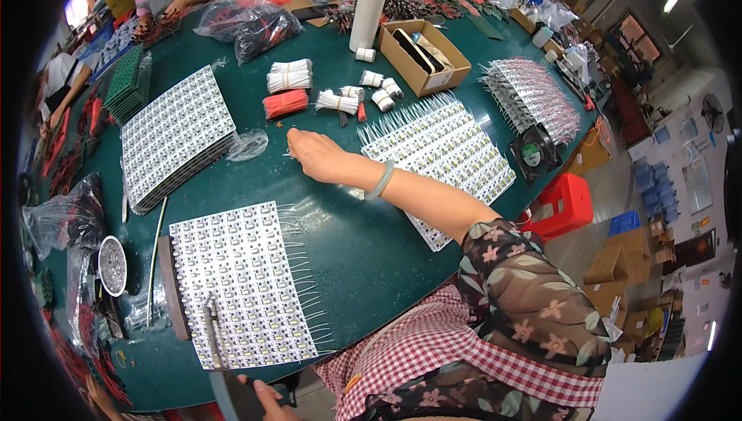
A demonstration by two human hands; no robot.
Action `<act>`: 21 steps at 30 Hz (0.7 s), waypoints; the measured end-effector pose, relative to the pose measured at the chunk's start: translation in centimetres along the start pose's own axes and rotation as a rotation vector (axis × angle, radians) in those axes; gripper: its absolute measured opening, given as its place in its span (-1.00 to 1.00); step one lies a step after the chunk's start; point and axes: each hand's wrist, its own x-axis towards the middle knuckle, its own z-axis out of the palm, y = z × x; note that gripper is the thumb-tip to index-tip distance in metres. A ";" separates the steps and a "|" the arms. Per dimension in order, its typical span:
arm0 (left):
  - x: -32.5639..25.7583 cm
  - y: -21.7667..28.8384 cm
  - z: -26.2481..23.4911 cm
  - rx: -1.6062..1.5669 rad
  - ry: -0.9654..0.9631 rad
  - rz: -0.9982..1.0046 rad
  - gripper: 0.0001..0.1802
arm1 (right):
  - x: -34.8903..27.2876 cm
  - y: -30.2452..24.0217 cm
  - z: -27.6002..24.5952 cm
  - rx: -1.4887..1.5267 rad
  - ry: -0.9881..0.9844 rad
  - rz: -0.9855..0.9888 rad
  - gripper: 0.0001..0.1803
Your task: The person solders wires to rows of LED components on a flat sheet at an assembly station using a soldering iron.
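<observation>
My right hand (315, 157), with a jade-coloured bangle on the wrist, reaches over the middle of the table. Its fingers are curled together, and a thin pale end shows at the fingertips; what they pinch is too small to name. At the lower edge my left hand (270, 403), only partly visible, grips a soldering iron (217, 336). The iron's metal tip is over a white LED board panel (243, 266). Thin white wires stick out from that panel's right edge. A dark bar (175, 290) lies along its left edge. More wired LED panels (456, 158) lie beneath and beyond my right forearm.
A tall stack of LED panels (179, 131) stands at the left. Bundled white wires (289, 76), red wires (285, 103), a cardboard box (425, 58), a bottle (369, 15) and a fan (536, 151) are farther back. A round dish (113, 266) sits left. Co-workers sit beyond.
</observation>
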 end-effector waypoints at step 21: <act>3.8 5.2 3.1 -0.583 0.003 -0.067 -0.53 | 0.1 -4.0 -1.2 -0.561 -0.324 -0.546 -0.91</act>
